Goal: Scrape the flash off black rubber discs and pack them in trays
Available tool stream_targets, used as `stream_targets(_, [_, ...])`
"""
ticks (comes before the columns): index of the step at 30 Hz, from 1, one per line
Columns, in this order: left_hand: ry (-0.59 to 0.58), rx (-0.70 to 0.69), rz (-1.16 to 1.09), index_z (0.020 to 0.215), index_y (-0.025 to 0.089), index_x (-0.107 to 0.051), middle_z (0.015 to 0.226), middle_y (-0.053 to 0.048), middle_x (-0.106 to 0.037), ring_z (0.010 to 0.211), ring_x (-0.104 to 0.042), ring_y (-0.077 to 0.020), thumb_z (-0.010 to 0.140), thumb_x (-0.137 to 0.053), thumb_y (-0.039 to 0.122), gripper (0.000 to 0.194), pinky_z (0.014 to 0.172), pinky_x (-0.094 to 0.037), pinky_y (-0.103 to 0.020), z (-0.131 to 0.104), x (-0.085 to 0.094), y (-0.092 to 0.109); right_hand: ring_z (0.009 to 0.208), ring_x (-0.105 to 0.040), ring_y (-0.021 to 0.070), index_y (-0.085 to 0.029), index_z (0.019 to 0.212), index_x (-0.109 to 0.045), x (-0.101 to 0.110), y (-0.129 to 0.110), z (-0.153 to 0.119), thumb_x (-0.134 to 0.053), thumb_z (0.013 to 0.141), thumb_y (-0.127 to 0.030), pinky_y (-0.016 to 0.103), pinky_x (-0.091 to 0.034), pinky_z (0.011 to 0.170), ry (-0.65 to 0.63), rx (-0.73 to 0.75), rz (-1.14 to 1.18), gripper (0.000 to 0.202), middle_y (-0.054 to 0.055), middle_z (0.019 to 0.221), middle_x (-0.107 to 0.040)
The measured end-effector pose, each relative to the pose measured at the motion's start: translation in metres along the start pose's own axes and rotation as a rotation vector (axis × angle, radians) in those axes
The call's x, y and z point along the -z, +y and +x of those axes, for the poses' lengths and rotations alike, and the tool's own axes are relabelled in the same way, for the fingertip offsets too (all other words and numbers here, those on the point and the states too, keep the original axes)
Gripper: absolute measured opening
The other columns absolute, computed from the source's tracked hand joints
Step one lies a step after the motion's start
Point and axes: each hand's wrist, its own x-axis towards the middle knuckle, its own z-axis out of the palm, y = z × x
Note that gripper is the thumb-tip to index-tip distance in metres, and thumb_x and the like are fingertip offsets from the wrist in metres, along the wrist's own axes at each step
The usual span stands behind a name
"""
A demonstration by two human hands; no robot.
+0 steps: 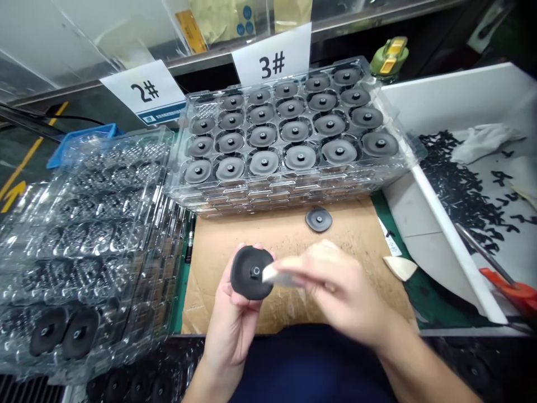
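My left hand [239, 313] grips a black, dished round part [245, 274] by its rim, its hollow face and central stud turned up. Pinched in my right hand [344, 285] is a pale, flat-tipped piece [272, 274]; motion blurs it, so its kind is unclear. Its tip reaches over the part, close to the stud; contact cannot be made out. Beyond my hands, a similar loose dark part [319, 219] lies on the cardboard sheet [210, 235]. A cream, pointed flat piece [400, 268] rests at the sheet's right edge.
Stacked clear trays [268, 187] full of dark parts stand behind the cardboard. More clear trays [104, 224] are stacked at left. On the right, a white bin [444, 268] holds many small black pieces [453, 184], a white glove [482, 143] and an orange-handled tool [514, 291].
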Motion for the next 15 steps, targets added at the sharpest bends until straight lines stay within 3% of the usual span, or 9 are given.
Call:
stream_targets(4, [0.017, 0.029, -0.025, 0.114, 0.029, -0.056, 0.118, -0.004, -0.060, 0.103, -0.059, -0.0219, 0.065, -0.069, 0.038, 0.052, 0.078, -0.051, -0.020, 0.000, 0.005, 0.002, 0.081, -0.055, 0.0144, -0.026, 0.109, -0.060, -0.019, 0.041, -0.018, -0.044, 0.088, -0.019, 0.030, -0.041, 0.076, 0.043, -0.256, -0.087, 0.027, 0.002, 0.091, -0.064])
stream_targets(9, [0.002, 0.065, -0.053, 0.116, 0.028, -0.054, 0.122, -0.005, -0.057, 0.107, -0.057, -0.0230, 0.068, -0.065, 0.040, 0.051, 0.089, -0.047, -0.028, 0.000, 0.007, 0.001, 0.069, -0.058, 0.0146, -0.025, 0.107, -0.062, -0.053, 0.076, -0.054, -0.045, 0.087, -0.016, 0.031, -0.044, 0.066, -0.119, -0.290, -0.131, 0.028, 0.000, 0.073, -0.064])
stream_targets(12, [-0.029, 0.084, -0.039, 0.118, 0.027, -0.052, 0.123, -0.007, -0.056, 0.107, -0.057, -0.0232, 0.067, -0.065, 0.040, 0.054, 0.089, -0.047, -0.028, 0.000, 0.002, -0.001, 0.083, -0.059, 0.0158, -0.023, 0.111, -0.058, -0.046, 0.061, -0.043, -0.043, 0.088, -0.018, 0.032, -0.046, 0.074, -0.036, -0.327, -0.111, 0.028, 0.003, 0.092, -0.065])
stream_targets(15, [-0.018, 0.071, -0.004, 0.118, 0.026, -0.053, 0.122, -0.006, -0.058, 0.106, -0.057, -0.0214, 0.069, -0.067, 0.035, 0.052, 0.084, -0.049, -0.023, -0.002, -0.006, -0.004, 0.102, -0.054, 0.0149, -0.023, 0.116, -0.053, -0.025, 0.019, -0.014, -0.045, 0.088, -0.019, 0.029, -0.043, 0.086, 0.206, -0.265, 0.007, 0.029, 0.003, 0.113, -0.059])
